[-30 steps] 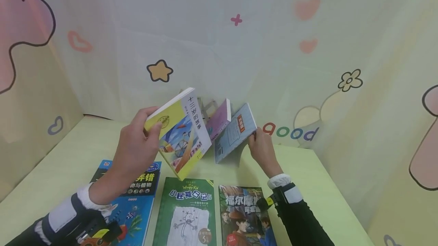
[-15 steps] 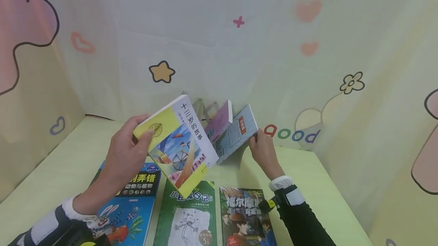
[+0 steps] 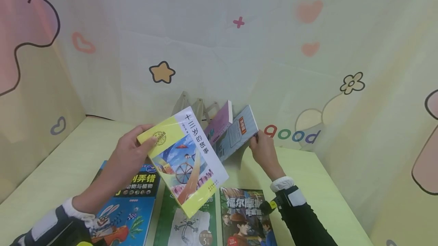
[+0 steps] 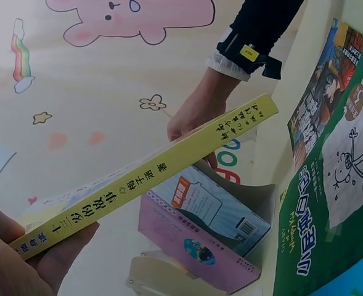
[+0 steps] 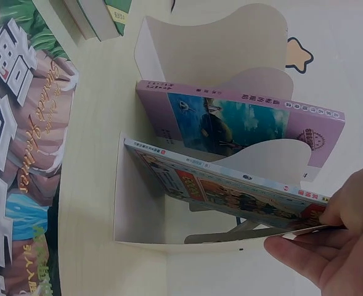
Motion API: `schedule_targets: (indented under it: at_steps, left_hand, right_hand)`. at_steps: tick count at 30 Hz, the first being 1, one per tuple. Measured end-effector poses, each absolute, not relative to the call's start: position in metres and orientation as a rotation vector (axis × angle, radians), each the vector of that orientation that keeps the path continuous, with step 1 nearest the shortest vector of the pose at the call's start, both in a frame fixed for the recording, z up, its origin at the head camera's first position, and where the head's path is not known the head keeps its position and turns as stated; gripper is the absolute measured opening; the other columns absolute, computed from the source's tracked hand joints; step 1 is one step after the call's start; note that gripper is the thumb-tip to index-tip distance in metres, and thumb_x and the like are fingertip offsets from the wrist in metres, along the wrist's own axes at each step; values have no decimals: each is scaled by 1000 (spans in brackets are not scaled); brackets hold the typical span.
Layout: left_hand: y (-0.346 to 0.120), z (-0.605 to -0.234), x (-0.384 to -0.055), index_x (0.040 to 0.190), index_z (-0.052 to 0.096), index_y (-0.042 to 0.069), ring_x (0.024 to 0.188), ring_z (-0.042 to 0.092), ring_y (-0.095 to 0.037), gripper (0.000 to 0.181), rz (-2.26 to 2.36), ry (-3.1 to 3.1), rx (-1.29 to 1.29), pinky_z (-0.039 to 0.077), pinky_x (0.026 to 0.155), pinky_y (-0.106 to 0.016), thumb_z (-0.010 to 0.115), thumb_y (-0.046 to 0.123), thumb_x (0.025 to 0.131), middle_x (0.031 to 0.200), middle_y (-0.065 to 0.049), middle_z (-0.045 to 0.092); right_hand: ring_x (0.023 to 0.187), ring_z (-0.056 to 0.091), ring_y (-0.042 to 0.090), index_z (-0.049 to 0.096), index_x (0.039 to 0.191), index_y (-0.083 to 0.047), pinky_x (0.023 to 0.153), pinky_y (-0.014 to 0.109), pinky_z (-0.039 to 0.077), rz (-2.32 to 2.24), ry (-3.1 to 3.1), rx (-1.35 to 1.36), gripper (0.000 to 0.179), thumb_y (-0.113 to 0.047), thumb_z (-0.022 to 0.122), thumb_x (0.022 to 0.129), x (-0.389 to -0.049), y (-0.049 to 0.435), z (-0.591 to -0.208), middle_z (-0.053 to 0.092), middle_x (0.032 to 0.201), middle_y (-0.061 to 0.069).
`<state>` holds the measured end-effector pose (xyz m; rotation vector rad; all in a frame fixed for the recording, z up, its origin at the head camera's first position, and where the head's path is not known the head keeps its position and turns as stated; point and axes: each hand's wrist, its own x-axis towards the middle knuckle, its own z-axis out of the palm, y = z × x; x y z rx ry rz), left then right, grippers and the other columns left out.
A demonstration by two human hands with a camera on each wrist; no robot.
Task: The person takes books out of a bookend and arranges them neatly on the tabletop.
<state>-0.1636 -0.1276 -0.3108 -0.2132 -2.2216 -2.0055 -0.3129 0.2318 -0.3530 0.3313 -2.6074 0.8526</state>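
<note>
My left hand (image 3: pixel 128 158) grips a yellow-and-white book (image 3: pixel 186 158) by its upper left corner, thumb on the front cover. The book hangs tilted in the air above a green book (image 3: pixel 186 223), partly covering it. In the left wrist view its yellow spine (image 4: pixel 138 179) faces the camera. At the back, my right hand (image 3: pixel 265 153) pinches the outer edge of a thin light-blue book (image 3: pixel 237 134), which leans in a white book rack (image 5: pixel 224 40). Beside it a purple book (image 5: pixel 230 117) stands in another slot of the rack. The right fingers also lie at the rack's end panel.
A blue picture book (image 3: pixel 128 215) lies flat at the front left of the pale table (image 3: pixel 54 173). To the right of the green book lies a dark comic-style book (image 3: pixel 244 215). A patterned curtain (image 3: pixel 219 48) hangs behind the rack.
My left hand has lowered the yellow-and-white book away from the rack, and its front cover now faces me more. The right hand stays at the light-blue book.
</note>
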Motion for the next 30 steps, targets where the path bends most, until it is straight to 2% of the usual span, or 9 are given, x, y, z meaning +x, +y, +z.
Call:
schedule_targets:
  at_steps: [6,13,18,23,30]
  left_hand:
    - [-124,-318,-167,159,34,5,104,68,-35,55,-2082,-2234,-178,62,81,-43,52,17,108,134,-23,52]
    - [-120,-321,-170,158,37,6,101,69,-34,53,-2119,-2241,-167,62,82,-44,52,16,108,132,-24,52]
    - [-116,-326,-172,157,38,5,95,70,-31,51,-2126,-2266,-137,63,80,-42,52,14,108,129,-25,54]
    - [-110,-330,-174,157,38,2,91,71,-28,51,-2151,-2284,-134,63,76,-40,50,13,108,126,-25,56]
    - [-100,-335,-177,156,40,6,93,70,-30,51,-2179,-2301,-91,63,78,-41,52,13,107,126,-24,56]
  right_hand:
    - [76,73,31,65,119,9,51,27,46,907,-2600,329,27,-8,50,105,-314,234,-356,72,92,21]
    - [83,76,32,69,113,6,66,38,62,970,-2614,344,25,-10,51,105,-310,237,-359,74,96,21]
    - [89,75,34,66,123,8,73,39,63,1045,-2633,347,27,-7,53,104,-305,239,-363,74,107,25]
    - [89,75,34,60,133,9,73,38,63,1095,-2666,317,34,-8,56,105,-298,242,-366,73,111,27]
    - [82,74,35,64,121,7,66,32,60,1138,-2686,193,31,-21,59,106,-287,246,-368,74,100,21]
